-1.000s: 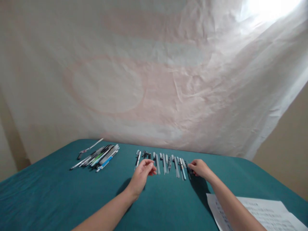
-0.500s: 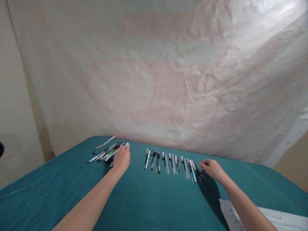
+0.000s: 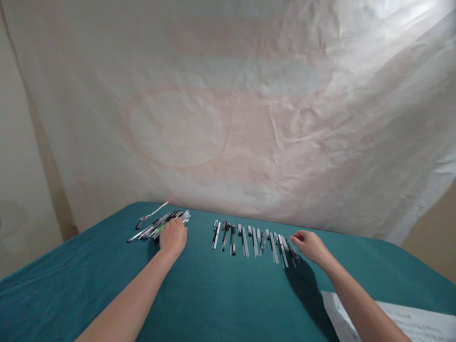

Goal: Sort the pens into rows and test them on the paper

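Observation:
My left hand (image 3: 173, 237) reaches over the near right side of a loose pile of pens (image 3: 156, 226), its fingers bent down onto them. The fingertips are hidden behind the hand, so any grip there is not visible. A green strip shows beside the fingers. To the right, several pens (image 3: 254, 241) lie side by side in a row, mostly clear, black and white. My right hand (image 3: 308, 244) is at the row's right end, thumb and forefinger pinched together close to the top of a dark pen (image 3: 292, 251). What the pinch holds cannot be made out.
A green cloth (image 3: 213, 304) covers the table. One white-and-dark pen-like item (image 3: 151, 215) lies behind the pile at the far left. A sheet of paper with writing (image 3: 413, 320) lies at the front right, partly under my right forearm. A pale sheet (image 3: 231, 118) hangs behind the table.
The view has shifted slightly. My left hand has moved a little left and nearer over the pile. My right hand remains by the row's right end, and the last pens there sit slightly closer together.

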### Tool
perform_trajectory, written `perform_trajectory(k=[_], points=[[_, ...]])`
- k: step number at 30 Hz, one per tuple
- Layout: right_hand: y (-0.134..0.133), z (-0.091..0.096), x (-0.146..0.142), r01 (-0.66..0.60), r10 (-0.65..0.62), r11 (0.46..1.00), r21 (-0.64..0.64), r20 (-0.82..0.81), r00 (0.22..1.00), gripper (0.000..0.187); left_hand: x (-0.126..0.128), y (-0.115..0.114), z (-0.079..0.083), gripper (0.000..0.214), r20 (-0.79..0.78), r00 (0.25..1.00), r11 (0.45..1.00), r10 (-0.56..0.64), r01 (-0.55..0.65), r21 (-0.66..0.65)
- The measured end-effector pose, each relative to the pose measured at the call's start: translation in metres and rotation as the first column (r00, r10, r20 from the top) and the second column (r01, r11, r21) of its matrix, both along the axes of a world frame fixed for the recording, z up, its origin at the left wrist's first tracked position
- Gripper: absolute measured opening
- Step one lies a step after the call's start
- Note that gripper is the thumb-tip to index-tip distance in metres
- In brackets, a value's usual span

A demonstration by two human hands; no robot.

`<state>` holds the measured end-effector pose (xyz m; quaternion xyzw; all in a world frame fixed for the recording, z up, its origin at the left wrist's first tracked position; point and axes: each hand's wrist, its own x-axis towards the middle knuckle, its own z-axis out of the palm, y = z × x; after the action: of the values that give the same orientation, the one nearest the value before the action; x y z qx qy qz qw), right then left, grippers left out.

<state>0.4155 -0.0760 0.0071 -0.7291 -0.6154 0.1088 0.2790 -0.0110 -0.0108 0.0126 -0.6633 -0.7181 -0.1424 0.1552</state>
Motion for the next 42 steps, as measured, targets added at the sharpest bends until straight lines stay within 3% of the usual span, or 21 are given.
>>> perform_trajectory(k=[16,20,24,26,28,30,32,35,38,42], points=[[-0.004,0.015,0.001,0.045,-0.04,0.997,0.066,-0.075,0.996,0.026,-0.003,0.006,0.0,0.032,0.046,0.999,0.998,0.012,-0.01,-0.055],[-0.007,0.025,0.002,0.054,-0.038,0.993,0.105,-0.147,0.988,0.025,0.005,0.007,0.009,0.033,0.114,0.991,0.995,-0.069,0.077,-0.068],[-0.011,0.032,-0.012,0.008,0.02,0.994,0.111,-0.252,0.968,0.027,0.033,0.001,0.027,0.031,0.228,0.943,0.958,-0.243,0.27,-0.098],[-0.016,0.035,-0.028,-0.046,0.075,0.995,0.092,-0.337,0.939,0.031,0.054,-0.012,0.034,0.033,0.341,0.869,0.902,-0.359,0.416,-0.11],[-0.023,0.038,-0.048,-0.141,0.157,0.987,0.07,-0.521,0.839,0.038,0.079,-0.033,0.039,0.035,0.708,0.574,0.778,-0.412,0.626,-0.054],[-0.03,0.041,-0.069,-0.244,0.221,0.967,0.073,-0.717,0.661,0.043,0.103,-0.058,0.039,0.038,0.926,0.252,0.654,-0.281,0.757,-0.008],[-0.036,0.044,-0.087,-0.292,0.234,0.953,0.084,-0.817,0.528,0.045,0.124,-0.081,0.037,0.038,0.991,0.072,0.594,-0.113,0.805,0.009],[-0.042,0.047,-0.105,-0.339,0.269,0.934,0.113,-0.846,0.46,0.041,0.143,-0.104,0.032,0.036,1.0,-0.003,0.546,0.027,0.838,-0.012],[-0.045,0.046,-0.109,-0.349,0.301,0.928,0.129,-0.812,0.5,0.035,0.153,-0.113,0.028,0.036,0.996,-0.035,0.538,0.087,0.843,-0.017],[-0.044,0.044,-0.104,-0.284,0.269,0.951,0.124,-0.785,0.558,0.034,0.157,-0.117,0.019,0.04,0.985,-0.099,0.568,0.142,0.823,0.001]])
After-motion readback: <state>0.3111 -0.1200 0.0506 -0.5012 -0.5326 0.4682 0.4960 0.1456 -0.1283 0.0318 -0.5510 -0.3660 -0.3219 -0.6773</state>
